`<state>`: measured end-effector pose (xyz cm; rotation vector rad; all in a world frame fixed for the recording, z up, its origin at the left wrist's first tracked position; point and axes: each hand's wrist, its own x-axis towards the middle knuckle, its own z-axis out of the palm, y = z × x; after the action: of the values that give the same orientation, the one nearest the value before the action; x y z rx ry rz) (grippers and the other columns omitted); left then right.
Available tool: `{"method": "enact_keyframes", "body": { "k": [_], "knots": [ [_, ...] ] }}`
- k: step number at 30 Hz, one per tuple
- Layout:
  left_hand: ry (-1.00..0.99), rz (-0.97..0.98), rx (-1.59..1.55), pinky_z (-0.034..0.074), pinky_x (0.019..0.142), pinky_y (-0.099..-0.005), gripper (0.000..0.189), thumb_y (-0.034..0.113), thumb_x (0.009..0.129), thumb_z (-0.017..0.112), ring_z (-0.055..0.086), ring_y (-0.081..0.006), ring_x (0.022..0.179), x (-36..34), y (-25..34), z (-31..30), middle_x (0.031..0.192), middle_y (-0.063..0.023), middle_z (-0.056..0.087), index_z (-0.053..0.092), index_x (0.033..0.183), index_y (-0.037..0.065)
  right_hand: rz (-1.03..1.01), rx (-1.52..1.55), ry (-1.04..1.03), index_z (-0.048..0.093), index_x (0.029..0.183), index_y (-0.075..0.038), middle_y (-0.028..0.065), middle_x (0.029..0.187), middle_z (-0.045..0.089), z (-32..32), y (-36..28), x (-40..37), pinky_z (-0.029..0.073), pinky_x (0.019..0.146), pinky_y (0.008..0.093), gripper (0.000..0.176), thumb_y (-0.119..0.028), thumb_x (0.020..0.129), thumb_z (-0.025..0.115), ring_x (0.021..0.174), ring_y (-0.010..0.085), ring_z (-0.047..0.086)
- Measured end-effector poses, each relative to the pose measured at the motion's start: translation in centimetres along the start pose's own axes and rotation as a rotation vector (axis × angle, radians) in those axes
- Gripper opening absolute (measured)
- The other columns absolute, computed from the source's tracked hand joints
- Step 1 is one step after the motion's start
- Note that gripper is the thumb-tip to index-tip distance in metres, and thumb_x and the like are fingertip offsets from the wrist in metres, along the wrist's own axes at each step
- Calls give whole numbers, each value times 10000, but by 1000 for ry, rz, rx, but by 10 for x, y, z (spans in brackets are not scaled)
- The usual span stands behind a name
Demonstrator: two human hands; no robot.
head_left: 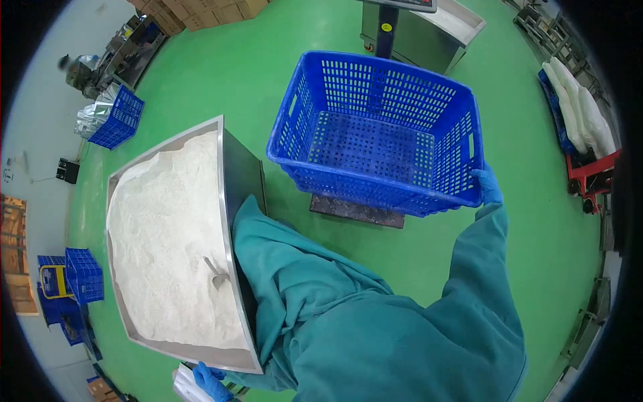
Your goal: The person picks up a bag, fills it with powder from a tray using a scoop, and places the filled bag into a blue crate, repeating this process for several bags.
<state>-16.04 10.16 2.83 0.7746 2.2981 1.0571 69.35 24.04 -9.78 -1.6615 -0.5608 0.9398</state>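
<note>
A blue plastic crate with nothing in it sits on a low platform scale, whose post rises behind it. My right hand, in a blue glove, grips the crate's near right corner, just under the rim. To the left stands a metal bin full of white powder. A metal scoop lies on the powder near the bin's right edge. My left hand, also gloved in blue, is below the bin's near edge. It is closed on a white bag, partly cut off by the frame.
Behind the scale is another metal bin. A blue crate of silver bags stands at far left, with stacked blue crates nearer. A red pallet jack and white sacks are at right. Cartons fill the back.
</note>
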Motion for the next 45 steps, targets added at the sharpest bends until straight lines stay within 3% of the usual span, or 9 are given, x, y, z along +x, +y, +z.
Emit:
{"method": "enact_keyframes", "body": {
  "k": [5, 7, 11, 14, 16, 21, 45],
  "knots": [
    [-36, 69, -96, 340, 365, -217, 340, 328, 912, 504, 439, -115, 375, 16, 3, 34, 475, -32, 462, 416, 689, 87, -59, -51, -3, 549, 1019, -26, 25, 822, 577, -12, 4, 27, 455, 654, 278, 376, 41, 651, 506, 683, 143, 530],
    [-78, 105, -97, 340, 369, -215, 348, 337, 911, 506, 449, -114, 385, 18, 20, 49, 479, -31, 467, 415, 684, 89, -1, -89, -23, 506, 1156, -19, 40, 874, 588, -11, -3, 23, 467, 696, 268, 512, 34, 647, 506, 730, 154, 554],
    [-135, 107, -7, 352, 399, -218, 370, 337, 912, 504, 486, -115, 426, 17, 37, 63, 502, -34, 498, 453, 651, 79, 36, -106, -23, 498, 1176, -20, 39, 874, 585, -5, -8, 15, 466, 693, 267, 536, 36, 644, 499, 727, 152, 551],
    [-149, 119, 8, 366, 419, -223, 379, 341, 910, 506, 504, -117, 453, 21, 30, 69, 532, -41, 521, 497, 651, 63, 44, -35, -19, 502, 1170, -17, 40, 871, 585, -6, -13, 16, 468, 690, 275, 532, 34, 640, 501, 721, 157, 551],
    [-138, 131, 27, 373, 431, -226, 385, 346, 907, 508, 510, -118, 465, 25, 32, 66, 551, -44, 533, 520, 655, 55, 12, 2, 7, 551, 1036, -6, 45, 842, 579, 5, -12, 12, 454, 697, 297, 389, 33, 652, 502, 717, 180, 541],
    [-172, 145, 81, 382, 473, -232, 368, 345, 905, 509, 519, -110, 532, 19, 26, 67, 619, -44, 560, 546, 691, 48, 32, -53, 20, 552, 1040, -4, 51, 864, 586, 6, -8, 13, 453, 721, 315, 397, 25, 648, 501, 739, 191, 543],
    [-277, 181, 112, 384, 510, -232, 353, 320, 911, 499, 517, -103, 563, 28, 28, 89, 620, -34, 563, 540, 674, 62, 2, -126, 39, 573, 951, -12, 36, 759, 566, 8, -11, 14, 437, 625, 284, 304, -4, 649, 532, 653, 157, 519]
  ]
}}
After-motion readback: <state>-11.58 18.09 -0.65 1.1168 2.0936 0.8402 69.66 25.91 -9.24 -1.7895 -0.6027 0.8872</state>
